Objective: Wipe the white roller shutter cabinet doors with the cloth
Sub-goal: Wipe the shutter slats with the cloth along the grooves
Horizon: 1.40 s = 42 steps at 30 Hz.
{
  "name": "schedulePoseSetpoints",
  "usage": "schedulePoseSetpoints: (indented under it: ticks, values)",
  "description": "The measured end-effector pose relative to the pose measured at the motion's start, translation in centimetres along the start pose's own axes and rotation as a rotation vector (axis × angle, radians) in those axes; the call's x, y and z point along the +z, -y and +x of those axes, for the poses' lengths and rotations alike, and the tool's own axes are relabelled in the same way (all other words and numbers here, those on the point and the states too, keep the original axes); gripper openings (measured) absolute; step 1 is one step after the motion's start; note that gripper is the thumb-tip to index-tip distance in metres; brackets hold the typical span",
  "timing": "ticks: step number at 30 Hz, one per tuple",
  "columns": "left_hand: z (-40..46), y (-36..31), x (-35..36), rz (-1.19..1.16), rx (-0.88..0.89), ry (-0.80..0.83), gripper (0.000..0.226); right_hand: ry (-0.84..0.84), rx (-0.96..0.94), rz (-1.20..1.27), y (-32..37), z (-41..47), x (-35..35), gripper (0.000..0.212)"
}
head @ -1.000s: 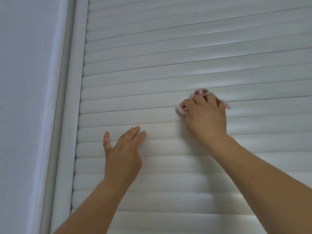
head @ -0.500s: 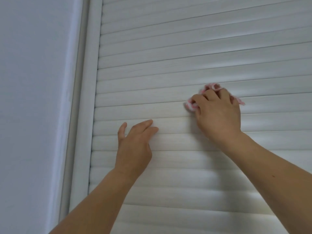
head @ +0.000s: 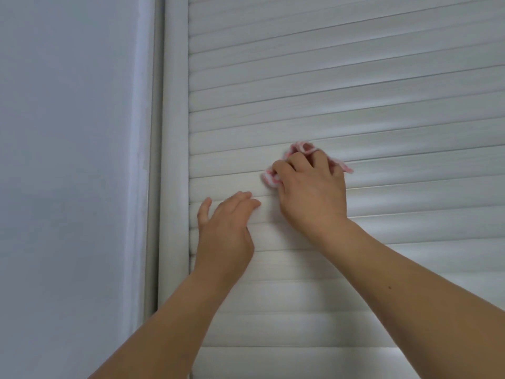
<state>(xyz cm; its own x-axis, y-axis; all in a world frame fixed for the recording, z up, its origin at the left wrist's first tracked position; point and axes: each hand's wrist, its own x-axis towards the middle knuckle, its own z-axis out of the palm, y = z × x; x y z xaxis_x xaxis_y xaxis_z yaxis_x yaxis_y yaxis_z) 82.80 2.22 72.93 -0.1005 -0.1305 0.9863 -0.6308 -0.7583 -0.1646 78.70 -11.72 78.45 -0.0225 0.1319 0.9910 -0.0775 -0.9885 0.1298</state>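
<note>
Your one head camera looks forward and slightly upward, close against the roller shutter door (head: 341, 91), with the wall (head: 68, 160) at left.

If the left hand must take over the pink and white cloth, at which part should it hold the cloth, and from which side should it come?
Probably the bunched end of the cloth poking out left of the right hand. That end faces the left hand, which lies open on the shutter just below-left, so come from the left.

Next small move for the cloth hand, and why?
Probably slide the right hand with the cloth left along the slat toward the frame: that stretch lies between them, and the left hand rests lower, off that path.
</note>
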Motion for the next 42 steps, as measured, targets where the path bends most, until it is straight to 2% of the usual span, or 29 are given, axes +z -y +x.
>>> schedulePoseSetpoints:
  ticks: [6, 9, 12, 14, 17, 19, 22, 28, 30, 32, 34, 37, 42]
  values:
    - [-1.3, 1.4, -0.1, -0.052, 0.036, 0.022, 0.055, 0.030, -0.083, 0.007, 3.2, 0.6, 0.6, 0.022]
    - [-1.4, 1.8, 0.1, -0.093, 0.052, -0.004, 0.055, 0.078, -0.136, 0.033, 4.8, 1.2, 0.8, 0.034]
    - [-1.5, 2.1, -0.1, -0.171, 0.032, -0.022, 0.050, 0.208, -0.217, 0.103, 5.7, 2.3, 0.5, 0.036]
    - [-1.7, 2.6, -0.4, -0.194, -0.054, -0.043, 0.051, 0.334, -0.291, 0.118, 5.8, 3.0, 0.4, 0.038]
    - [-2.2, 3.1, -0.6, -0.197, -0.131, -0.058, 0.056, 0.407, -0.312, 0.207, 6.1, 3.6, -0.1, 0.048]
    - [-2.4, 3.1, -0.7, -0.196, -0.125, -0.051, 0.056, 0.430, -0.260, 0.261, 5.9, 3.6, -0.5, 0.045]
    - [-2.4, 3.1, -1.0, -0.164, -0.122, -0.018, 0.053, 0.358, -0.177, 0.232, 3.4, 3.1, -1.1, 0.031]
    - [-2.3, 2.1, -1.7, -0.088, -0.174, 0.024, 0.043, 0.233, 0.185, 0.193, -3.9, 1.1, -3.6, 0.027]
    - [-1.9, 1.6, -1.8, -0.066, -0.189, 0.022, 0.043, 0.109, 0.375, 0.282, -5.8, 0.5, -4.3, 0.028]
    - [-1.5, 1.0, -1.9, -0.065, -0.216, 0.035, 0.044, -0.088, 0.577, 0.406, -7.6, 0.0, -5.1, 0.031]
    - [-1.0, 0.5, -1.7, -0.076, -0.231, 0.050, 0.046, -0.203, 0.719, 0.421, -9.3, -0.1, -5.6, 0.031]
    - [-0.8, 0.0, -1.1, -0.075, -0.208, 0.028, 0.044, -0.144, 0.817, 0.298, -10.7, 0.2, -5.7, 0.028]
    - [-0.8, -0.1, -0.6, -0.055, -0.188, -0.027, 0.042, -0.041, 0.742, 0.271, -8.7, 1.5, -4.2, 0.031]
